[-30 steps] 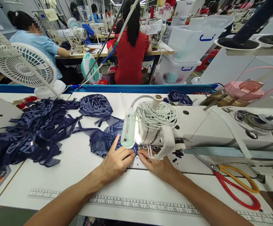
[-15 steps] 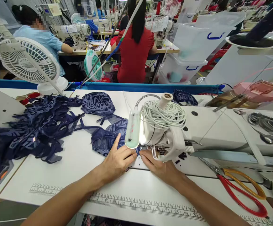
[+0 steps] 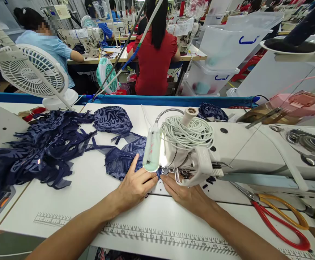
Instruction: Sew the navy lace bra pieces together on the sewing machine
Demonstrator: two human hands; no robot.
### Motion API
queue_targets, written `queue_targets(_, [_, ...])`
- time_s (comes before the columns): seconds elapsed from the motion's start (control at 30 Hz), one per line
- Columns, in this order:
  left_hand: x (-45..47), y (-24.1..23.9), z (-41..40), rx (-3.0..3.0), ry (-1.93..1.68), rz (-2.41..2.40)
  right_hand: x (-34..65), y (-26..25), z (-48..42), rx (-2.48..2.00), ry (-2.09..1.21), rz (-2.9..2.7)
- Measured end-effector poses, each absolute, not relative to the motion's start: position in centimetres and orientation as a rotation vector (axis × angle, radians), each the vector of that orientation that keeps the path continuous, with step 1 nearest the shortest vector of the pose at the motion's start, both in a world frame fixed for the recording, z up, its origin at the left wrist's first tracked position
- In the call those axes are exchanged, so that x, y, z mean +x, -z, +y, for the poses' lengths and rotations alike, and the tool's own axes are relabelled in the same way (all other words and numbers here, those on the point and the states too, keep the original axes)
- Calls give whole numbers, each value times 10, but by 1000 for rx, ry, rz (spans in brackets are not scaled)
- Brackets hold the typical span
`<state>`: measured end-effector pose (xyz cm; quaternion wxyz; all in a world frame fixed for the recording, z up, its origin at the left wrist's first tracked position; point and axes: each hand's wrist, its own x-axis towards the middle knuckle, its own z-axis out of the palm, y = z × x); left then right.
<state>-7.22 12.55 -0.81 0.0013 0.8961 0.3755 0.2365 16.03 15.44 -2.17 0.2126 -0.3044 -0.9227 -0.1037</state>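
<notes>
Navy patterned fabric (image 3: 119, 163) lies on the white sewing table, its right edge running under the needle area of a sewing machine (image 3: 204, 164). My left hand (image 3: 135, 186) presses on this fabric, index finger stretched over it, the thumb and other fingers closed on its edge beside the needle. Just right of the needle, my right hand (image 3: 187, 195) has its fingers together at the fabric's edge, partly hidden under the machine head. A small lit lamp (image 3: 151, 151) covers part of the fabric above my left fingers.
A heap of navy fabric strips (image 3: 43, 148) lies left, with a folded navy piece (image 3: 112, 120) behind. Scissors with red and orange handles (image 3: 282, 220) rest at right. A printed ruler (image 3: 162, 234) runs along the front. A white fan (image 3: 35, 72) and co-workers are beyond.
My hands and the fabric stay almost in place. The view has shifted very slightly.
</notes>
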Motion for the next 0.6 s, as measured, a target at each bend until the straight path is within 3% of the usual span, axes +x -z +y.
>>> queue_targets(0.3, [-68, 5, 124, 2795, -723, 1246, 155, 0, 147, -632, 525, -2750])
queue_targets(0.6, [-63, 0, 126, 2891, -605, 1305, 160, 2, 143, -767, 275, -2607])
